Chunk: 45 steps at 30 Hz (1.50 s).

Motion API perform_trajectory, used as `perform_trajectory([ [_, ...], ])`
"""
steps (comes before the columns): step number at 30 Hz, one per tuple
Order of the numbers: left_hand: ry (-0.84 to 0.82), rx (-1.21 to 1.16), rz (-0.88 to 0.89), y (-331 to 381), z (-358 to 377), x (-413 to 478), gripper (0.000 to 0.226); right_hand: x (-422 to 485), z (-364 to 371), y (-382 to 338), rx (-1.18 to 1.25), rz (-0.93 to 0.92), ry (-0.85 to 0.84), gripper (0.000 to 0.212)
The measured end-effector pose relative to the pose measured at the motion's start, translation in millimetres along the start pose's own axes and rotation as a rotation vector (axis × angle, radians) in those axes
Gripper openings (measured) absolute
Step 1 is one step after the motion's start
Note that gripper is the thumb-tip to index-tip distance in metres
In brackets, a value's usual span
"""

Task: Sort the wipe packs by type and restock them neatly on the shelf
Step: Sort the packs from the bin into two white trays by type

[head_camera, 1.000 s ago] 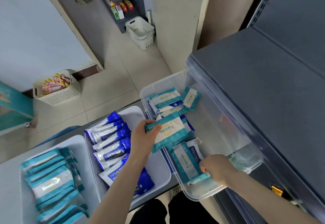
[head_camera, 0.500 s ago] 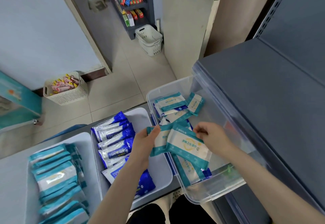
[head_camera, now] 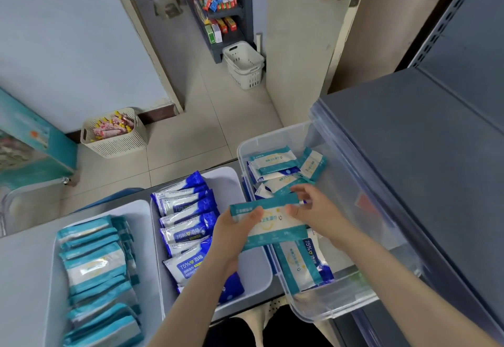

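On the grey table [head_camera: 21,278], at far left, a pale grey tray [head_camera: 136,210] holds a packed row of teal-and-white wipe packs [head_camera: 95,265]. Just beside it, a second pale grey tray [head_camera: 226,183] carries blue-and-white alcohol wipe packs [head_camera: 188,232] along its left side; its right side lies bare. The left hand [head_camera: 231,235] and right hand [head_camera: 319,213] each grip an end of a held teal-and-white pack [head_camera: 272,224], fingers curled round it, above the seam between that tray and a clear plastic bin [head_camera: 327,311]. Mixed loose packs [head_camera: 272,161] lie in the bin; its bare right part sits under the edge of the dark grey shelf [head_camera: 409,169].
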<state>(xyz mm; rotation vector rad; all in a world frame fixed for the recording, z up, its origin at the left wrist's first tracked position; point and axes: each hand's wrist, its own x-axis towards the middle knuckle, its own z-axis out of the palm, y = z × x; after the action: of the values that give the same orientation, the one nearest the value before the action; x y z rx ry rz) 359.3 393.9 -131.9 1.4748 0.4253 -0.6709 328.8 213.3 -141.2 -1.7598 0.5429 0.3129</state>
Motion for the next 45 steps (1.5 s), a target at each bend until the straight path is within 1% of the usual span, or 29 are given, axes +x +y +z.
perform_trajectory([
  [1, -0.016, -0.017, -0.005, 0.2, -0.3, -0.5, 0.021, -2.4, 0.7, 4.3, 0.176, 0.091, -0.091, 0.038],
  [2, -0.032, 0.02, 0.001, 0.2, -0.7, -0.7, 0.022, -4.7, 2.6, 8.3, 0.282, 0.139, -0.151, 0.04],
  [3, -0.051, 0.109, 0.015, -1.0, -2.2, 0.4, 0.024, -7.2, 4.4, 11.0, 0.296, 0.141, -0.178, 0.037],
  [4, -0.081, 0.231, 0.036, -2.1, -4.6, 2.2, 0.024, -10.0, 5.7, 11.1, 0.254, 0.12, -0.176, 0.032],
  [6, -0.177, 0.473, 0.063, -2.2, -9.3, 6.0, 0.024, -8.5, 5.3, 7.5, 0.144, 0.067, -0.13, 0.025],
  [7, -0.206, 0.538, 0.075, -1.1, -10.4, 7.3, 0.023, -4.5, 4.2, 6.6, 0.142, 0.046, -0.097, 0.022],
  [8, -0.196, 0.563, 0.097, 1.0, -10.6, 8.4, 0.022, 1.1, 2.7, 5.2, 0.174, 0.034, -0.05, 0.018],
  [11, -0.024, 0.524, 0.216, 9.3, -10.4, 12.5, 0.016, 26.6, -5.5, 9.4, 0.262, 0.028, 0.173, 0.008],
  [13, 0.081, 0.426, 0.266, 14.1, -12.8, 15.2, 0.011, 47.2, -8.0, 21.6, 0.183, 0.051, 0.259, 0.008],
  [14, 0.121, 0.382, 0.276, 16.3, -15.2, 16.3, 0.011, 57.6, -7.5, 29.1, 0.087, 0.057, 0.271, 0.009],
  [16, 0.177, 0.319, 0.287, 20.3, -20.5, 18.5, 0.012, 77.4, -4.4, 40.3, -0.16, 0.011, 0.249, 0.014],
  [19, 0.22, 0.239, 0.294, 24.2, -26.2, 20.7, 0.014, 108.4, -0.5, 32.3, -0.495, -0.11, 0.167, 0.034],
  [22, 0.267, 0.206, 0.295, 26.2, -29.0, 22.1, 0.015, 143.7, 1.0, 15.2, -0.745, -0.23, 0.078, 0.046],
  [24, 0.291, 0.195, 0.284, 25.6, -31.1, 22.9, 0.015, 160.6, 3.5, 16.4, -0.92, -0.232, -0.053, 0.049],
  [25, 0.296, 0.191, 0.276, 24.3, -32.7, 23.7, 0.016, 165.6, 4.4, 20.0, -0.987, -0.216, -0.101, 0.046],
  [26, 0.298, 0.194, 0.268, 23.3, -34.5, 24.1, 0.016, 168.4, 5.3, 23.5, -1.022, -0.214, -0.095, 0.041],
  [28, 0.299, 0.209, 0.265, 21.6, -38.2, 24.8, 0.017, 171.6, 5.8, 27.3, -0.997, -0.251, 0.035, 0.028],
  [29, 0.302, 0.21, 0.272, 21.0, -39.7, 25.2, 0.016, 173.4, 5.2, 26.4, -0.982, -0.266, 0.09, 0.025],
  [30, 0.307, 0.209, 0.276, 20.5, -40.6, 25.7, 0.016, 175.6, 4.5, 25.2, -0.99, -0.285, 0.107, 0.023],
  [34, 0.329, 0.212, 0.27, 19.0, -41.4, 29.0, 0.016, 185.1, 2.4, 18.5, -1.083, -0.297, -0.03, 0.031],
  [36, 0.32, 0.215, 0.266, 18.5, -39.4, 30.6, 0.017, 185.9, 0.8, 14.7, -1.177, -0.311, -0.011, 0.036],
  [38, 0.306, 0.207, 0.262, 18.0, -36.2, 32.1, 0.017, 182.4, -2.2, 17.1, -1.197, -0.301, 0.018, 0.03],
  [42, 0.275, 0.238, 0.258, 18.6, -27.3, 36.6, 0.017, 173.6, -4.2, 35.0, -1.026, -0.253, -0.012, 0.018],
  [44, 0.26, 0.26, 0.256, 18.9, -23.3, 39.2, 0.017, 174.3, -2.4, 32.7, -0.928, -0.209, -0.028, 0.01],
  [45, 0.251, 0.271, 0.254, 18.7, -20.9, 40.3, 0.017, 175.9, -1.8, 30.6, -0.901, -0.174, -0.028, 0.01],
])
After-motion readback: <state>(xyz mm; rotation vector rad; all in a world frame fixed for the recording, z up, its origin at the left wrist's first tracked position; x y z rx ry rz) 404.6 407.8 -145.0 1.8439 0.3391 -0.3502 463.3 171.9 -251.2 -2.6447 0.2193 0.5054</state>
